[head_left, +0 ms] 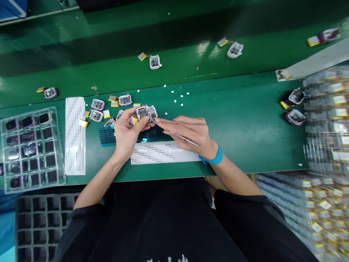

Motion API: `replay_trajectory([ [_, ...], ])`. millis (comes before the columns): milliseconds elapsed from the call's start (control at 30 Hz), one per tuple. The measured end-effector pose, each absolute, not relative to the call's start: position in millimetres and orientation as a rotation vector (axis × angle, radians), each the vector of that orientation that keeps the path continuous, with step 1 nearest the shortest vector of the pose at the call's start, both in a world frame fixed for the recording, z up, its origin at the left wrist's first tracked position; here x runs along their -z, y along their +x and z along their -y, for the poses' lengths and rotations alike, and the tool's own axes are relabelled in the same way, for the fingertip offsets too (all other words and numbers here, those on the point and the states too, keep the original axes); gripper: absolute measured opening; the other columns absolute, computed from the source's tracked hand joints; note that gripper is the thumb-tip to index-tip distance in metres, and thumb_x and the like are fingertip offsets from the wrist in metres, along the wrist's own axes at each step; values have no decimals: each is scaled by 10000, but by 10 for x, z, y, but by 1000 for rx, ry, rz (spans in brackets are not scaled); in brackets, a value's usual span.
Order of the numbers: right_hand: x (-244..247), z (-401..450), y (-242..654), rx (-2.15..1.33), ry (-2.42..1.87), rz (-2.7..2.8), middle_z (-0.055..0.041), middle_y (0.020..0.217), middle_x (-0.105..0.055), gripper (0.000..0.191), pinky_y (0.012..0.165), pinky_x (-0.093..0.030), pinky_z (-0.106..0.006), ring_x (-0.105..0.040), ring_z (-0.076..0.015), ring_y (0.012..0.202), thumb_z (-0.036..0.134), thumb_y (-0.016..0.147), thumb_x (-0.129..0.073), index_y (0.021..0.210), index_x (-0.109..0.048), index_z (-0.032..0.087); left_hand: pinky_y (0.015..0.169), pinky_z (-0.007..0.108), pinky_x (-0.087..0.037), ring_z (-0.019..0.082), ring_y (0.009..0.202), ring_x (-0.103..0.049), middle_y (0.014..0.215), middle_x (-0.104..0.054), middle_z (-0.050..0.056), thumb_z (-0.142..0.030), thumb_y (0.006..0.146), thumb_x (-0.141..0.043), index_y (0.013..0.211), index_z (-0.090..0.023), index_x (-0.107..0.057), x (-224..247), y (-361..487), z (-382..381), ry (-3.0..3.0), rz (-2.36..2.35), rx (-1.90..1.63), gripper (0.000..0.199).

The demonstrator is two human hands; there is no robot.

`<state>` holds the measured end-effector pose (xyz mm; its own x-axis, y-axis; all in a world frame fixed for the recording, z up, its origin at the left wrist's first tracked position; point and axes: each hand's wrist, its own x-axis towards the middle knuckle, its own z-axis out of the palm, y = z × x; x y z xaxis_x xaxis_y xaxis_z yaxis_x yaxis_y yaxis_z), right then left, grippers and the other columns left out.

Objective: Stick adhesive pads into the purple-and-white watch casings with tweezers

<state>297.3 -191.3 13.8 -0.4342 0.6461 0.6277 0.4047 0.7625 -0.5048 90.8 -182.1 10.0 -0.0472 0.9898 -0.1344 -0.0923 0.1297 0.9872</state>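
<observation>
My left hand [127,131] grips a small white-framed device [143,112] with its circuit board showing, thumb in front and fingers behind. A second device [153,112] sits right beside it, touching or nearly so. Pinched in my right hand [188,133] is a pair of metal tweezers [185,138], whose tips reach the lower edge of the devices. A blue band circles my right wrist. To the left of my left hand lie several open devices [96,115] with yellow-edged batteries [83,123]. Under the hands is a teal slotted piece [107,137].
White printed strips [75,136] [163,152] lie on the green table [245,120]. A clear compartment tray [61,174] is at the left, a grey tray [24,236] below it. Stacked trays [324,145] stand at the right. More devices [155,62] lie along the back.
</observation>
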Motion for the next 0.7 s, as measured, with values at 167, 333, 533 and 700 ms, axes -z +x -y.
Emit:
replay_trajectory([
  [167, -128, 1881, 3014, -278, -823, 1995, 9, 1244, -759, 528, 776, -662, -338, -773, -169, 892, 106, 959, -651, 1429, -606, 341, 558, 269, -579, 135, 564, -687, 755, -692, -34, -307, 785, -827, 1114, -244, -671, -93, 689, 1462, 1310, -1302, -1192, 370],
  [333, -128, 1852, 3034, -221, -834, 2037, -17, 1260, -749, 524, 758, -663, -347, -776, -175, 886, 102, 964, -642, 1439, -595, 317, 793, 350, -568, 167, 718, -654, 746, -676, -19, -285, 840, -755, 980, -189, -722, -68, 158, 468, 1757, -1765, -1098, 173],
  [533, -233, 1824, 3041, -50, -778, 2099, -88, 1244, -756, 659, 690, -663, -369, -775, -209, 834, 70, 953, -637, 1556, -451, 258, 1164, 601, -359, 367, 1367, -499, 1309, -655, 187, -146, 864, -694, 959, -102, -698, -82, 562, -44, 2016, -1686, -879, 105],
  [700, -286, 1799, 3023, 6, -748, 2140, -85, 1201, -772, 744, 682, -674, -376, -774, -222, 801, 13, 932, -620, 1586, -406, 294, 1156, 513, -395, 337, 1373, -520, 1292, -685, 212, -63, 821, -656, 987, -129, -703, -156, 1101, -110, 2135, -1581, -661, 185],
])
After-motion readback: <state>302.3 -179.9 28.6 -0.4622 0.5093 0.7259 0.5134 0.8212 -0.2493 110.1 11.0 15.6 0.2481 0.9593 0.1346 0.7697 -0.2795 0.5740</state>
